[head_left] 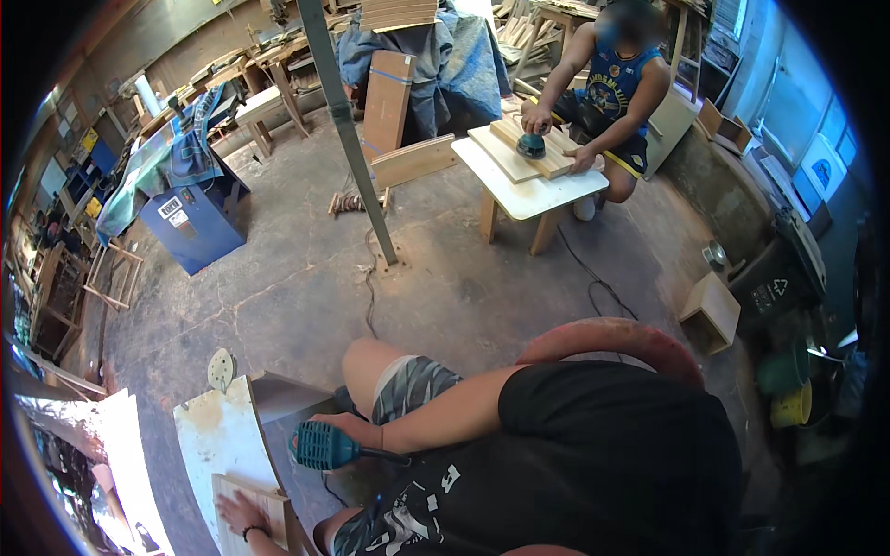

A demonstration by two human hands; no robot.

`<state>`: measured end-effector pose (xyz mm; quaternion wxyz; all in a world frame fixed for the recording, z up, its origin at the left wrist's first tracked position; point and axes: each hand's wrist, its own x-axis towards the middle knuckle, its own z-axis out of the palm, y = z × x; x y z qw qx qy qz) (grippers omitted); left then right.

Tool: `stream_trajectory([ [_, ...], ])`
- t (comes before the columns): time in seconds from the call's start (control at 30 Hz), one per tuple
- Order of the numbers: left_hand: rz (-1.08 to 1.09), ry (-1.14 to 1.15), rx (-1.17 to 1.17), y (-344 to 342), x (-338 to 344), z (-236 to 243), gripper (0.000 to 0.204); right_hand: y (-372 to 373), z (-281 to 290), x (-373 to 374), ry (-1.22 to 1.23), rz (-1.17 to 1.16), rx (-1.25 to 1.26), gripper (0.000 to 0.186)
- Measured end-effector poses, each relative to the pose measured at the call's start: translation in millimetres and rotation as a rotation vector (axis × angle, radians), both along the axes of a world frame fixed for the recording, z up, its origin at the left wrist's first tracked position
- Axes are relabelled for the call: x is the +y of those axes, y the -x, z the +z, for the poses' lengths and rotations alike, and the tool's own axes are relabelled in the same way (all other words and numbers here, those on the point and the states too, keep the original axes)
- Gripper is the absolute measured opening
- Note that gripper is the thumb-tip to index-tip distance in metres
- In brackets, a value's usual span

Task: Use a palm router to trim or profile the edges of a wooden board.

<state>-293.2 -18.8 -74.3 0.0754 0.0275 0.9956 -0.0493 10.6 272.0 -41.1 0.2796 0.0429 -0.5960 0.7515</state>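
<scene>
A teal power sander (323, 447) with a ribbed body lies on its side near the bottom centre, its black cord running right; the right hand (357, 431) wraps its rear. To its near left, a pale wooden board (262, 511) lies flat on the white, stained desk (218, 435), the left hand (239, 512) pressed on it.

Single head-worn fisheye view, looking down and forward over the concrete floor (306, 287). Close on own lap and low work board (222, 435) at lower left edge; second person's table (528, 181) far, near upper edge. Straight lines bent toward rim.
</scene>
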Motion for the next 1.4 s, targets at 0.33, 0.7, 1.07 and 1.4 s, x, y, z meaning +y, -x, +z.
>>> stream_trajectory([
  [0.33,0.421,-0.041,-0.010,17,-140,-10,0.095,-5,11,21,-0.173,-0.127,-0.090,0.072],
  [0.7,0.540,-0.038,0.127,-23,-177,0,0.097,20,-15,19,0.144,0.041,-0.079,0.070],
  [1.07,0.603,-0.023,0.123,-64,-112,0,0.096,14,-14,25,-0.168,-0.093,-0.129,0.071],
  [1.4,0.139,0.150,-0.021,-89,25,10,0.072,13,-21,20,-0.160,-0.106,-0.139,0.069],
])
